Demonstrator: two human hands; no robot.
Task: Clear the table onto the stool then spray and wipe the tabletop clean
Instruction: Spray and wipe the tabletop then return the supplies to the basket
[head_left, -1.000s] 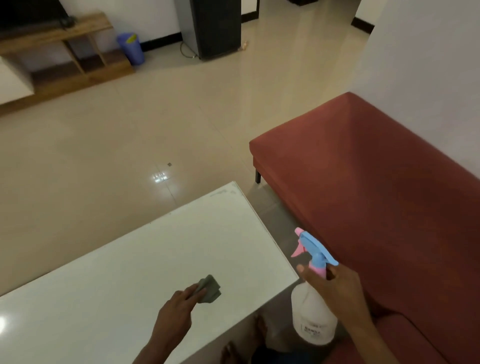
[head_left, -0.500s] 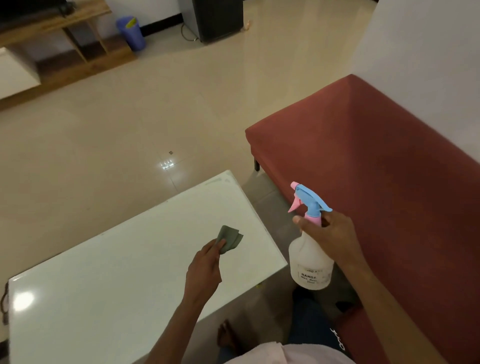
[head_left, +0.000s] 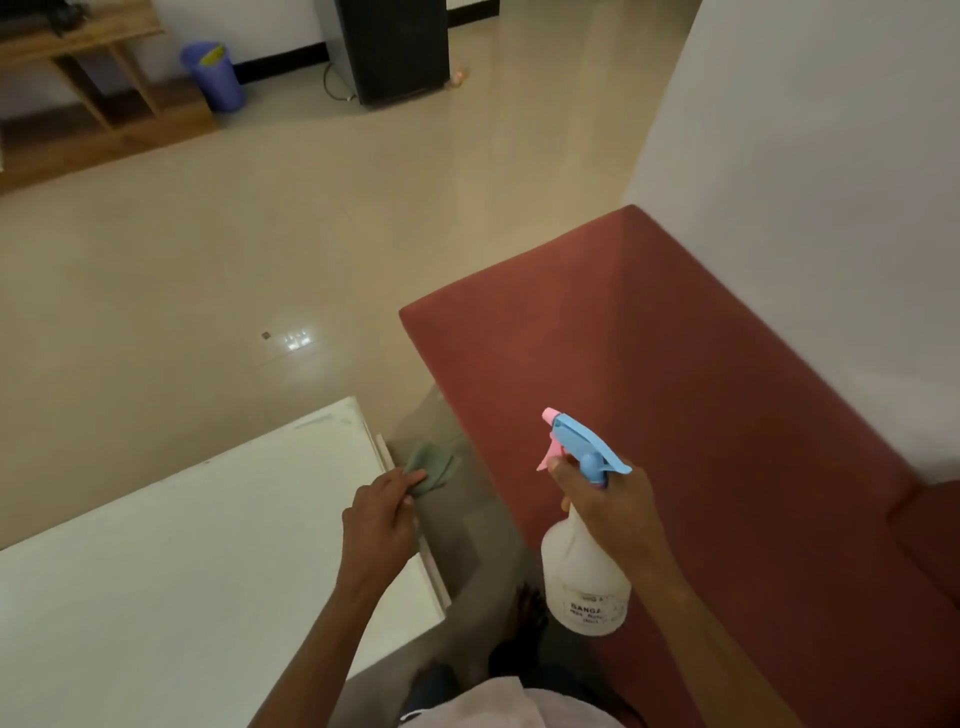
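Head view
Room: tiled floor (head_left: 218, 270), red sofa (head_left: 701, 415) on the right, white tabletop (head_left: 182, 561) lower left; blue bin (head_left: 213, 75), wooden shelf (head_left: 98, 98) and black speaker (head_left: 395, 47) far back.
Change: half a second ago the cloth sat over the tabletop's right end; now the left hand (head_left: 382, 519) has carried the grey-green cloth (head_left: 428, 465) to the right edge, where it overhangs the gap by the sofa.
Left hand: fingers pinched on the cloth, hand over the edge.
Right hand: the right hand (head_left: 610, 506) is clamped round the neck of the spray bottle (head_left: 584, 566), held upright and off the table over the sofa front; nozzle points left.
Task read: visible tabletop carries nothing, so clearing looks done; wiping probably on its last strip at this end. Stool not in view.
Edges: narrow floor gap between table edge and sofa; the person's feet are in it.
Room to move: floor is free beyond the table's far side; tight on the sofa side.
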